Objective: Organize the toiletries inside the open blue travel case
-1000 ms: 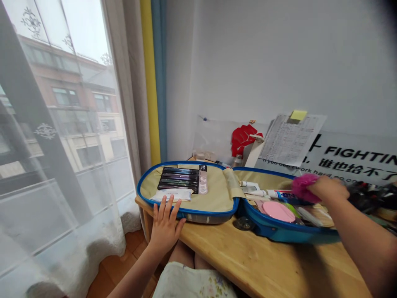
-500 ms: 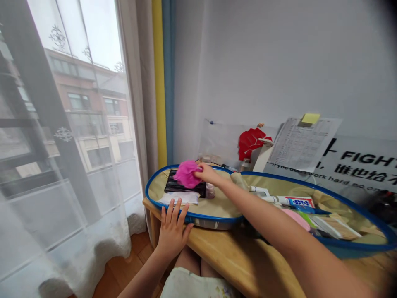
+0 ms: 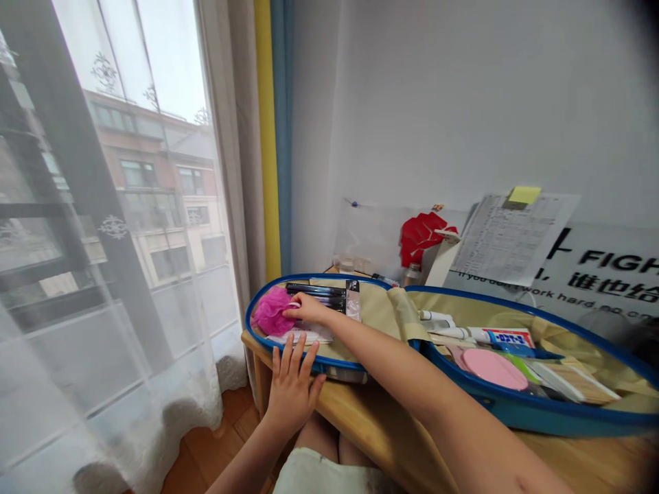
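An open blue-rimmed suitcase [image 3: 535,405] lies on the desk, with beige lining in both halves. My right hand [image 3: 309,309] is shut on a pink mesh bath puff [image 3: 271,311], which rests on the lining of the left half. Beside the puff lie dark slim packaged sticks [image 3: 315,295] and a white flat packet [image 3: 303,335]. My left hand [image 3: 293,391] is open, its fingers spread against the front blue rim. The right half holds a toothpaste tube [image 3: 502,336] and a round pink sponge [image 3: 491,368] among other toiletries.
The suitcase sits on a pale wooden desk [image 3: 360,412] beside a sheer window curtain [image 3: 128,274]. Behind it, a paper sheet [image 3: 509,237], a red fist-shaped cutout [image 3: 422,237] and a printed poster [image 3: 602,271] stand against the wall.
My right hand has carried the pink puff from the suitcase's right half across to the far left of its left half. My left hand stays at the front rim.
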A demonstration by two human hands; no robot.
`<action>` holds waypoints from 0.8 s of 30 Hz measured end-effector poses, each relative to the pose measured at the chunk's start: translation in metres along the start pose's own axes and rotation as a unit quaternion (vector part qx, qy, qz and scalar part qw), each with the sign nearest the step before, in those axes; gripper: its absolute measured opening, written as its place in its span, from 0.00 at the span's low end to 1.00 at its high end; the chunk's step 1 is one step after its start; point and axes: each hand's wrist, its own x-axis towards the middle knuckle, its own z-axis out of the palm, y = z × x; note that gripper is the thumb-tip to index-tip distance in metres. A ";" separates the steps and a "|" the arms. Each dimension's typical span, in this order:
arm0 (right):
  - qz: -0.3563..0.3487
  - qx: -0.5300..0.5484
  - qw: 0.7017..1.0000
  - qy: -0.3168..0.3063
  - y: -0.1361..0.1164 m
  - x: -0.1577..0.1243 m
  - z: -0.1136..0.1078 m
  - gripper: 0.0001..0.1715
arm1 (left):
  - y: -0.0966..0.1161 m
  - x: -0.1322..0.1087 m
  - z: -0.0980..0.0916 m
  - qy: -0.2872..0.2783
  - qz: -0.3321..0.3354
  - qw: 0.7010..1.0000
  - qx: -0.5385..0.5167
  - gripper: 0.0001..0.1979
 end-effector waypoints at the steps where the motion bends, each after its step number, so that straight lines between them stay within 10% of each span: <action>1: -0.015 -0.003 1.000 -0.013 0.001 -0.001 0.000 0.18 | 0.000 0.000 0.000 0.001 0.000 1.000 -0.002 0.26; 14: -0.046 -0.137 0.989 0.041 -0.005 -0.016 -0.019 0.25 | -0.005 -0.001 0.004 0.023 0.008 1.000 -0.016 0.27; 24: 0.178 -0.242 0.940 0.163 0.123 -0.122 -0.186 0.19 | -0.004 0.002 0.001 0.030 0.021 0.999 0.002 0.27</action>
